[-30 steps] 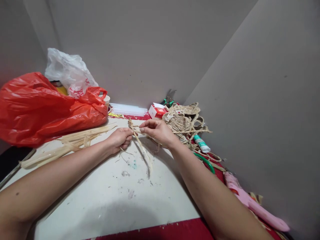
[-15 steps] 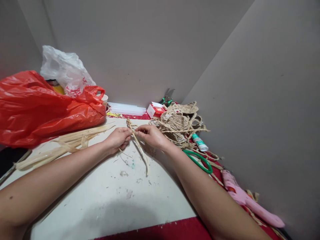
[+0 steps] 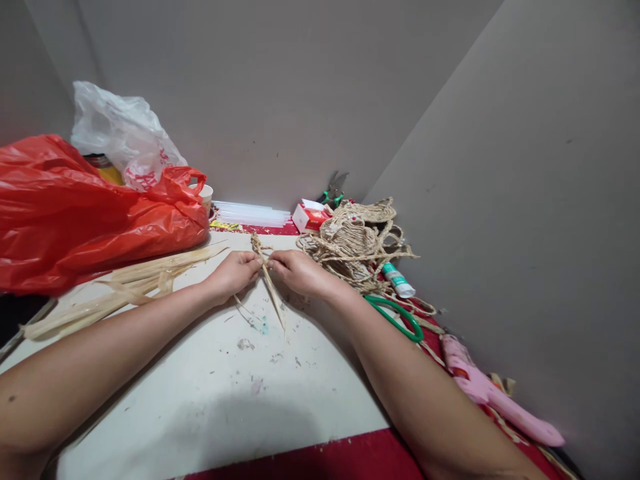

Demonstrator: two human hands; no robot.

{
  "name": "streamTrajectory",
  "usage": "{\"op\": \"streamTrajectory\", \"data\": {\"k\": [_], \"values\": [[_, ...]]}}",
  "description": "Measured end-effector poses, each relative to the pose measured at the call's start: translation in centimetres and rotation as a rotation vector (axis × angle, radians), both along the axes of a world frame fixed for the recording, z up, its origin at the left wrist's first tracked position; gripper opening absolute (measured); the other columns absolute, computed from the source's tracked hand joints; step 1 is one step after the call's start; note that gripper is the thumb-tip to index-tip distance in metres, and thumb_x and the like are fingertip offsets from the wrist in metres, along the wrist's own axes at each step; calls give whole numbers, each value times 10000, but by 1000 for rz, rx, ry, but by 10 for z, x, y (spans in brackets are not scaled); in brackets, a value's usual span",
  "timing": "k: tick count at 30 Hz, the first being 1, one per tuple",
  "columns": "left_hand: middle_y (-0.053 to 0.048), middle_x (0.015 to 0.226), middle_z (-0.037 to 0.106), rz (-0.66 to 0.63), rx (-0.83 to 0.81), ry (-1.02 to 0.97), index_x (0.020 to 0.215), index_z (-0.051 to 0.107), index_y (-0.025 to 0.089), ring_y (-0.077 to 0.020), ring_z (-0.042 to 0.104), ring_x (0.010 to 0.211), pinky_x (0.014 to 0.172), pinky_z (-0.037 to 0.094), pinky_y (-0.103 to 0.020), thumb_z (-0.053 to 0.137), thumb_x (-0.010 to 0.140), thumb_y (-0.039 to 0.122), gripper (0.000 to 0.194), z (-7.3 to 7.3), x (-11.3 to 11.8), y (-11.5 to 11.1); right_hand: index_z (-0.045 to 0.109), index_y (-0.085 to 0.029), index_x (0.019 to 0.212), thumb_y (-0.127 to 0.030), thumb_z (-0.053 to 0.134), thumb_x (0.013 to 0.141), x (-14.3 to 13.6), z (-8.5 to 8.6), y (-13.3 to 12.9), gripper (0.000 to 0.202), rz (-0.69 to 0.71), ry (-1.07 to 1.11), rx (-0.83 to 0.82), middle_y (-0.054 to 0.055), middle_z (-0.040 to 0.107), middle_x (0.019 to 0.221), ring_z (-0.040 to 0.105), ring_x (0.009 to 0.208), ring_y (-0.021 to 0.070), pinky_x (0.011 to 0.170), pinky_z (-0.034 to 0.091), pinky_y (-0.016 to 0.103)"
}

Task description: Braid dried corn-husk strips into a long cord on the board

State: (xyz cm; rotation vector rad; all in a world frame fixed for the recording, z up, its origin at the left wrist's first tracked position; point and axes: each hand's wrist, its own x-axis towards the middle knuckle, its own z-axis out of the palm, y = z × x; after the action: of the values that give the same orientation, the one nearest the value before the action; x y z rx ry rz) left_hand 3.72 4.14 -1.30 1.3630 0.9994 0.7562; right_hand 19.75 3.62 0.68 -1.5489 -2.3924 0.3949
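Observation:
Near the far edge of a white board (image 3: 240,413), my left hand (image 3: 239,272) and my right hand (image 3: 295,270) meet at a short piece of braided straw (image 3: 257,244). Both hands are closed, with thumb and fingers pinching its strands. The knotted end points away from me. A loose straw strand (image 3: 273,298) hangs from between the hands toward me, and a thin strand trails under my left hand. Long flat straw strips (image 3: 100,312) lie to the left, beside my left forearm.
A red plastic bag (image 3: 95,220), a clear bag (image 3: 125,130) and a cup stand back left. Clear sticks (image 3: 250,215) and a red-white box (image 3: 309,217) lie behind. At right are coiled rope (image 3: 357,237), pliers, a green ring (image 3: 395,320) and a pink glue gun (image 3: 500,397).
My right hand's fingers have drawn in more tightly beside the braid. The loose strand below now looks shorter and narrower and has swung left. The view has shifted slightly.

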Motion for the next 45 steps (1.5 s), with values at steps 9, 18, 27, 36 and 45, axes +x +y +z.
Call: {"op": "streamTrajectory", "data": {"k": [9,18,27,36,45], "values": [[69,462,346,-93,227,192,595,439,169,-55,252,406,430,188,-214,454,817,365,296,-3,-7,8,624,-151,926,-308,334,915,0,1,-5,329,-19,-247,94,103,674,837,551,691,172,604,294,259],[48,537,387,-56,487,353,589,496,151,-87,332,536,526,276,-214,454,777,320,257,-5,-8,12,576,-139,737,-224,392,861,-2,0,0,237,-7,66,-52,34,589,689,497,645,127,581,319,225],[57,503,338,-30,625,433,527,416,162,-82,314,518,531,263,-216,437,765,231,248,-9,-7,9,539,-149,725,-222,430,827,1,-1,-2,166,-67,285,-418,-44,414,517,377,442,75,421,274,190],[50,485,370,-37,618,487,529,415,169,-85,329,496,505,229,-237,442,757,237,239,-7,-8,10,450,-166,637,-168,390,826,-8,3,-9,199,-138,412,-466,-51,389,495,349,402,63,415,269,185],[55,437,361,-222,-71,161,562,440,178,-53,222,344,379,130,-237,440,788,224,230,5,-9,9,604,-152,714,-220,380,829,-22,1,-21,261,-156,81,-110,51,615,667,524,617,140,565,345,232]]}}
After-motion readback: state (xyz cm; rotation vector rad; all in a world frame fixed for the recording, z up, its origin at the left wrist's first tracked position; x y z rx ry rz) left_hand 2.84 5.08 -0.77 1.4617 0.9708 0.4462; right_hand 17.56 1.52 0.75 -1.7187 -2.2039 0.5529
